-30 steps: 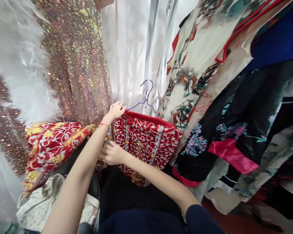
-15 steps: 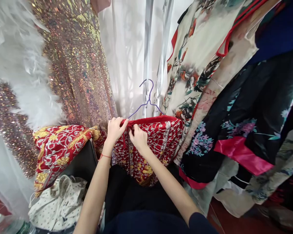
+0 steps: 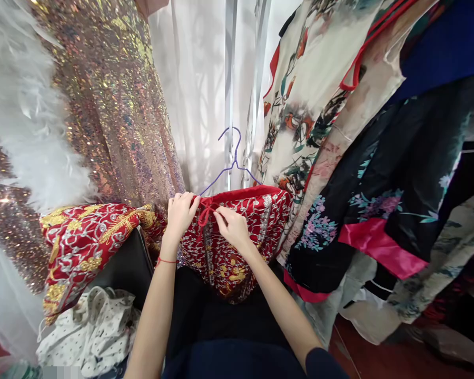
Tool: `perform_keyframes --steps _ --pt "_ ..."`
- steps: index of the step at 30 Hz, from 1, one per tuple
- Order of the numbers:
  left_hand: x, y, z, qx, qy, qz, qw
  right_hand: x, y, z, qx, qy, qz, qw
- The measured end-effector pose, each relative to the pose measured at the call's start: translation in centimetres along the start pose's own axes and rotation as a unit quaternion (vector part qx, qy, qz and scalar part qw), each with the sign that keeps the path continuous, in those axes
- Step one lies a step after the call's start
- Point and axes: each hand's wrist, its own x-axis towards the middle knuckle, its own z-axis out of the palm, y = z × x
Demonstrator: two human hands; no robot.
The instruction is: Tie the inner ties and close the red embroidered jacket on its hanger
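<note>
A red embroidered garment (image 3: 256,226) with silver and gold stitching hangs in front of me on a purple wire hanger (image 3: 234,164). Its red top band carries a red ribbon bow (image 3: 206,209) near the middle. My left hand (image 3: 180,216) is closed at the band just left of the bow, fingers over the top edge. On the bow's right side, my right hand (image 3: 233,227) pinches a loop or end of the ribbon; which of these I cannot make out.
Another red and gold embroidered piece (image 3: 89,234) lies over a black chair-like object (image 3: 122,268) at left, above a spotted white cloth (image 3: 89,331). Sequinned fabric (image 3: 110,105) and white feathers (image 3: 43,116) hang behind. Floral garments (image 3: 296,105) hang at right.
My right hand has moved slightly right, away from my left, and the bow with its loops now shows between them. The view has shifted a little.
</note>
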Motion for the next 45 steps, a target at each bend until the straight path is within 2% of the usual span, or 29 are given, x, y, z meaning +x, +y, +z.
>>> perform_keyframes --steps 3,7,9,12,15,18,21,24,26,28,32,36,37,39,41,42,45 --pt "0.2 -0.1 0.4 0.012 0.014 -0.010 1.000 -2.9 2.9 -1.7 0.007 0.045 0.060 0.997" --pt "0.3 0.2 1.0 -0.009 0.010 -0.004 1.000 -6.8 7.7 -4.1 -0.018 0.133 0.177 0.975" --pt "0.1 0.5 1.2 -0.015 0.015 -0.001 1.000 -7.6 8.8 -4.6 -0.026 0.151 0.208 0.966" --pt "-0.1 0.7 1.3 -0.015 0.019 -0.011 1.000 -6.7 7.9 -3.9 -0.008 0.143 0.215 0.966" --pt "-0.4 0.6 0.8 -0.020 -0.010 -0.002 1.000 -4.2 5.1 -2.3 0.052 0.117 0.184 0.975" --pt "-0.8 0.4 0.1 -0.022 -0.038 0.015 0.999 -1.4 2.1 -0.2 0.157 0.063 0.147 0.975" --pt "-1.2 0.2 -0.7 -0.018 -0.061 0.031 0.997 0.8 0.1 2.3 0.271 0.013 0.151 0.950" --pt "-1.4 -0.4 -1.2 -0.029 -0.096 0.059 0.993 1.9 -0.9 3.9 0.359 0.010 0.185 0.915" --pt "-1.3 -1.0 -1.4 -0.043 -0.117 0.084 0.989 1.9 -1.1 3.8 0.405 0.005 0.196 0.893" --pt "-1.1 -1.6 -1.5 -0.057 -0.125 0.101 0.985 1.4 -0.6 2.6 0.439 0.000 0.202 0.875" --pt "-0.7 -2.6 -1.5 -0.079 -0.126 0.104 0.983 -0.5 2.3 -2.1 0.453 0.050 0.231 0.860" --pt "-0.7 -2.4 -1.4 -0.080 -0.116 0.097 0.985 -1.9 6.2 -7.3 0.400 0.166 0.252 0.866" --pt "-0.8 -2.2 -1.3 -0.079 -0.110 0.093 0.986 -2.1 6.8 -8.0 0.375 0.164 0.250 0.877" --pt "-0.8 -1.6 -1.2 -0.074 -0.093 0.081 0.990 -2.2 6.9 -8.3 0.324 0.109 0.237 0.909" --pt "-0.9 -1.0 -1.1 -0.065 -0.068 0.063 0.994 -1.9 5.8 -6.8 0.292 0.021 0.211 0.933" --pt "-0.9 -0.7 -1.0 -0.062 -0.054 0.054 0.995 -1.7 4.9 -5.6 0.288 -0.003 0.198 0.937" --pt "-0.9 -0.1 -1.1 -0.070 -0.019 0.054 0.996 -0.5 1.6 -0.8 0.278 -0.020 0.170 0.945"
